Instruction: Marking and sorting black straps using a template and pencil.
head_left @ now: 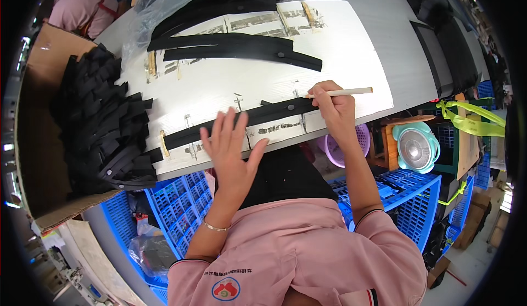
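Observation:
On the white board (pixel 351 53), a long black fabric strip (pixel 258 116) with a small round snap lies along the near edge. My left hand (pixel 231 152) rests over its left half with the fingers spread, holding nothing. A white pencil (pixel 357 91) is gripped in my right hand (pixel 336 111), at the strip's right end; its tip is partly hidden by the fingers. Farther back lie two more black strips (pixel 236 46), overlapping each other, one with a snap. Dark marks and small yellowish guide pieces (pixel 152 64) dot the board.
An open cardboard box (pixel 33 141) at the left overflows with black strips (pixel 99 124). More dark strips (pixel 230 1) lie in clear plastic at the back. Blue crates (pixel 181 207), a purple basket (pixel 359 141) and a small teal fan (pixel 416 148) stand below the table. Another person (pixel 82 9) bends at far left.

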Action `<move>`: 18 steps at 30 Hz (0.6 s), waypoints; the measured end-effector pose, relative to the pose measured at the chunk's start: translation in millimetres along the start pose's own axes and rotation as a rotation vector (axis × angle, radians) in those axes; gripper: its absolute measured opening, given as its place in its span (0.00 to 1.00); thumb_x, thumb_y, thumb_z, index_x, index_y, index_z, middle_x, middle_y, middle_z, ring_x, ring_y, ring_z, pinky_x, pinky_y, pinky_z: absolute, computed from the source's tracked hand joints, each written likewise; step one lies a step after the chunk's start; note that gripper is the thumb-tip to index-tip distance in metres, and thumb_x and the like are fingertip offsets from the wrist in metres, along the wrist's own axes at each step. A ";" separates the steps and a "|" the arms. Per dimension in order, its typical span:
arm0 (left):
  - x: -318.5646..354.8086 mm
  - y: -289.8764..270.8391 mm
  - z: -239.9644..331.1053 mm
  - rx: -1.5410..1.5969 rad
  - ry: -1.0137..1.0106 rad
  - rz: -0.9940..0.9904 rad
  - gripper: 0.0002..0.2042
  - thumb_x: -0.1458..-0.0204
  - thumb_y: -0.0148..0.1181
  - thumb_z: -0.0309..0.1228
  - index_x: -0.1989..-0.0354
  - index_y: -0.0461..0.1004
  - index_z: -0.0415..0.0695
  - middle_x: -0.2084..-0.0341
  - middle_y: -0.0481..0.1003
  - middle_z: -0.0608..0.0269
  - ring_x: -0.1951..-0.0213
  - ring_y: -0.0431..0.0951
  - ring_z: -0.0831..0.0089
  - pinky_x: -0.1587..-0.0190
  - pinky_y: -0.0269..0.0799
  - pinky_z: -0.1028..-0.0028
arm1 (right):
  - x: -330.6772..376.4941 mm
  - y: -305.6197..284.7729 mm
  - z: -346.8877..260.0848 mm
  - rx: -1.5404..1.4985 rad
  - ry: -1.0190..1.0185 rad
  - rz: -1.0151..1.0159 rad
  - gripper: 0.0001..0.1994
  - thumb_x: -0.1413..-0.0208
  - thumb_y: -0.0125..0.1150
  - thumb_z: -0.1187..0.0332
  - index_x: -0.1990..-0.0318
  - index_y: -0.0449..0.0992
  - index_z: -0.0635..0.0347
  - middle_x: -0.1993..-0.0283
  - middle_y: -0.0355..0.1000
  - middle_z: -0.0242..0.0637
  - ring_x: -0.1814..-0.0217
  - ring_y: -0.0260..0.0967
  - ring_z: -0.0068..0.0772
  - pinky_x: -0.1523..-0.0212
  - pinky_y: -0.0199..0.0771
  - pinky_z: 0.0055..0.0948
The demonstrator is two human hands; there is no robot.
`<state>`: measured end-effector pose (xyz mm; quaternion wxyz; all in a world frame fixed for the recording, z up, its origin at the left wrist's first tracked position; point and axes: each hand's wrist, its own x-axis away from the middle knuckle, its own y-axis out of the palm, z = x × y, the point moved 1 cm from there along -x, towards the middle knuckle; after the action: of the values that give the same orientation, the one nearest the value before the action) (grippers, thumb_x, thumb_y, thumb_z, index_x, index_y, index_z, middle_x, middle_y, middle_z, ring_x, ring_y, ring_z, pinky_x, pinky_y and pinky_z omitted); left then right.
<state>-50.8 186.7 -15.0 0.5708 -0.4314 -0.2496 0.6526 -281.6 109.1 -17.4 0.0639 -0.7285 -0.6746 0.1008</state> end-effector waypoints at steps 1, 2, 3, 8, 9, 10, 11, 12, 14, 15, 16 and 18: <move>-8.2 4.7 8.2 0.059 0.067 0.019 0.27 0.47 0.69 0.37 0.38 0.72 0.44 0.36 0.69 0.56 0.32 0.63 0.56 0.29 0.42 0.48 | -0.9 2.0 0.8 -0.013 -0.034 0.005 0.12 0.34 0.56 0.67 0.64 0.80 0.66 0.74 0.72 0.29 0.75 0.62 0.13 0.74 0.59 0.18; -17.0 9.7 17.9 0.120 0.133 0.038 0.26 0.47 0.69 0.35 0.39 0.73 0.45 0.38 0.71 0.57 0.34 0.65 0.56 0.29 0.44 0.48 | -1.1 2.8 2.4 -0.017 -0.035 0.005 0.12 0.34 0.56 0.67 0.64 0.80 0.66 0.74 0.72 0.29 0.75 0.62 0.13 0.74 0.59 0.18; -26.8 14.5 30.2 0.156 0.158 0.070 0.20 0.47 0.68 0.31 0.46 0.77 0.45 0.43 0.75 0.58 0.38 0.70 0.58 0.31 0.49 0.49 | -1.3 3.6 4.5 -0.014 -0.048 -0.008 0.11 0.34 0.56 0.68 0.64 0.80 0.67 0.73 0.73 0.30 0.73 0.64 0.15 0.72 0.62 0.19; -49.7 49.7 42.4 0.226 0.222 0.106 0.09 0.50 0.67 0.28 0.60 0.81 0.42 0.54 0.78 0.62 0.48 0.73 0.61 0.35 0.57 0.52 | -2.5 3.5 11.2 -0.030 -0.091 -0.069 0.09 0.35 0.56 0.71 0.63 0.80 0.68 0.68 0.76 0.33 0.68 0.70 0.18 0.67 0.68 0.20; -49.4 54.1 40.5 0.234 0.198 0.103 0.08 0.50 0.67 0.27 0.61 0.81 0.43 0.55 0.78 0.62 0.49 0.74 0.61 0.36 0.58 0.52 | -2.7 3.4 10.4 -0.004 -0.108 -0.085 0.09 0.35 0.57 0.71 0.63 0.80 0.68 0.67 0.76 0.33 0.68 0.70 0.19 0.66 0.68 0.20; -50.0 55.9 40.9 0.245 0.176 0.096 0.08 0.50 0.67 0.26 0.62 0.81 0.43 0.56 0.78 0.63 0.51 0.74 0.61 0.37 0.59 0.53 | -2.4 2.8 10.5 0.024 -0.122 -0.098 0.08 0.35 0.57 0.72 0.62 0.80 0.68 0.67 0.77 0.34 0.68 0.70 0.19 0.66 0.68 0.20; -49.8 56.8 41.2 0.244 0.176 0.092 0.08 0.50 0.67 0.26 0.62 0.81 0.43 0.56 0.78 0.63 0.51 0.74 0.61 0.37 0.59 0.53 | -2.5 2.6 12.0 0.023 -0.118 -0.097 0.08 0.35 0.57 0.72 0.62 0.80 0.68 0.67 0.77 0.34 0.68 0.70 0.19 0.66 0.68 0.20; -49.7 56.8 41.6 0.225 0.177 0.100 0.08 0.51 0.68 0.25 0.62 0.82 0.44 0.57 0.79 0.64 0.51 0.74 0.63 0.40 0.61 0.58 | -2.6 2.8 14.0 0.037 -0.123 -0.103 0.08 0.35 0.57 0.72 0.62 0.80 0.68 0.67 0.77 0.34 0.68 0.70 0.19 0.65 0.69 0.20; -50.9 55.6 43.2 0.206 0.178 0.105 0.08 0.51 0.68 0.24 0.62 0.82 0.44 0.58 0.79 0.66 0.52 0.74 0.64 0.44 0.62 0.63 | -3.0 3.6 15.3 0.050 -0.126 -0.109 0.08 0.36 0.58 0.72 0.62 0.80 0.68 0.67 0.76 0.34 0.68 0.71 0.19 0.65 0.69 0.21; -51.4 55.6 43.9 0.201 0.182 0.114 0.08 0.52 0.68 0.24 0.63 0.82 0.44 0.58 0.79 0.66 0.52 0.74 0.64 0.44 0.62 0.63 | -2.8 4.0 15.2 0.062 -0.133 -0.115 0.08 0.36 0.58 0.72 0.62 0.80 0.68 0.67 0.76 0.34 0.68 0.71 0.20 0.65 0.70 0.21; -51.4 55.9 44.7 0.196 0.186 0.125 0.08 0.52 0.68 0.24 0.63 0.82 0.44 0.58 0.79 0.66 0.53 0.74 0.65 0.45 0.62 0.64 | -2.6 4.1 15.1 0.076 -0.142 -0.123 0.08 0.36 0.58 0.72 0.62 0.80 0.68 0.67 0.76 0.35 0.68 0.71 0.20 0.65 0.70 0.21; -51.8 58.1 44.3 0.188 0.188 0.131 0.08 0.52 0.68 0.24 0.63 0.82 0.45 0.58 0.79 0.67 0.53 0.74 0.65 0.45 0.62 0.64 | -3.9 5.2 15.2 0.087 -0.166 -0.109 0.09 0.37 0.58 0.70 0.63 0.80 0.66 0.68 0.77 0.38 0.69 0.72 0.25 0.66 0.70 0.25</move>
<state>-120.3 131.3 -25.9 0.5857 -0.4505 -0.1043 0.6657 -280.4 104.1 -33.1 0.0446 -0.6764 -0.7112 0.1862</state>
